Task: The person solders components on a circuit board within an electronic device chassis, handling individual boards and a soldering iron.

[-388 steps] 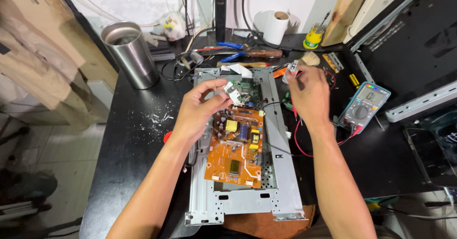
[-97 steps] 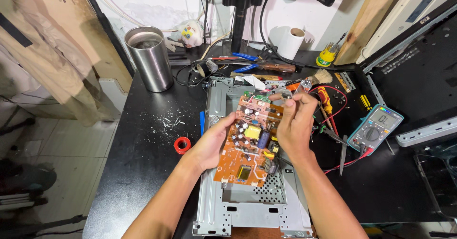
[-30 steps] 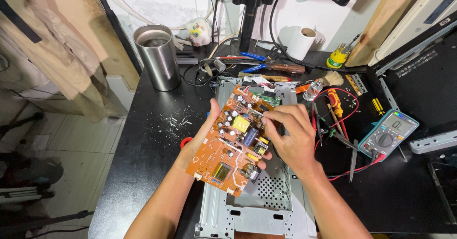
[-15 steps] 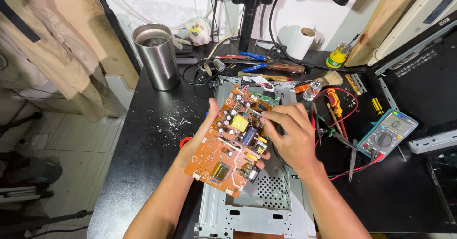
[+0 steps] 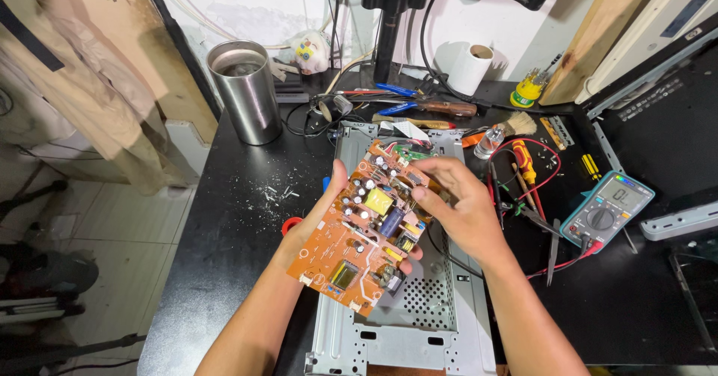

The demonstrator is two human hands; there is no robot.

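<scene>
1. Above the metal chassis (image 5: 419,323), our left hand (image 5: 314,222) grips the orange circuit board (image 5: 366,230) from nine o'clock.
2. Our right hand (image 5: 464,208) pinches the board's three o'clock edge, fingers curled.

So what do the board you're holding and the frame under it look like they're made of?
The circuit board: apparently a matte orange-brown laminate, flat and stiff, studded with components. The chassis frame: looks like bare sheet metal, grey with a dull sheen, with folded edges and punched holes. The left hand supports the board; the right hand touches its upper edge.
</scene>
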